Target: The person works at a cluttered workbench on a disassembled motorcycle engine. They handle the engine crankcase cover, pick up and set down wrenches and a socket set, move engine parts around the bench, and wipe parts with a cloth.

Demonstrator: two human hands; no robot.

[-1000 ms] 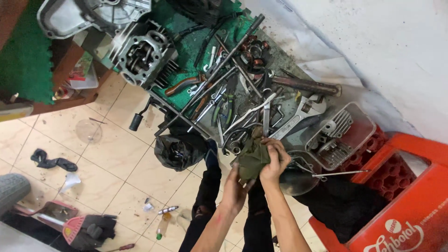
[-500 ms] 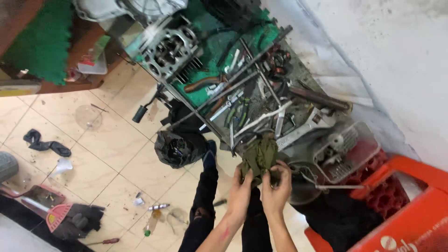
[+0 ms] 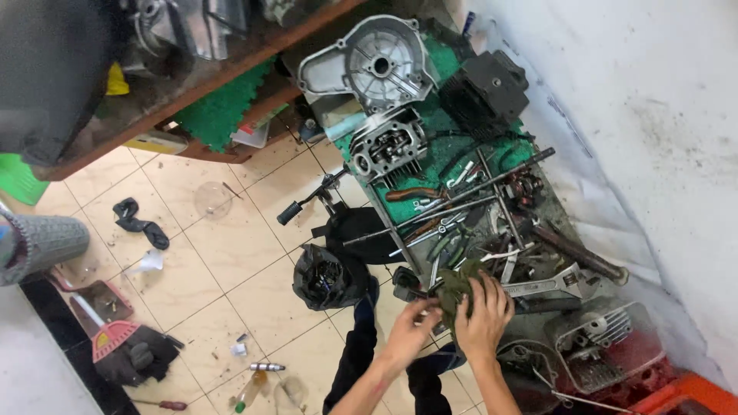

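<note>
My two hands meet over the near end of a cluttered workbench [image 3: 400, 223]. Both grip a crumpled olive-green rag [image 3: 455, 283]. My left hand [image 3: 411, 327] pinches its lower left edge, and my right hand [image 3: 484, 311] lies closed over its right side. What the rag may wrap is hidden. Wrenches and pliers [image 3: 538, 286] lie on the bench just beyond the rag.
A green mat [image 3: 450, 154] on the bench carries a finned cylinder head [image 3: 388, 146], a grey engine cover [image 3: 369, 65], long rods and hand tools. A black bag [image 3: 327, 277] sits on the tiled floor beside my legs. A red crate [image 3: 684, 400] is at lower right, a white wall on the right.
The view has swung so more of the bench's far end shows. My hands keep working the rag, the right now on top of it.
</note>
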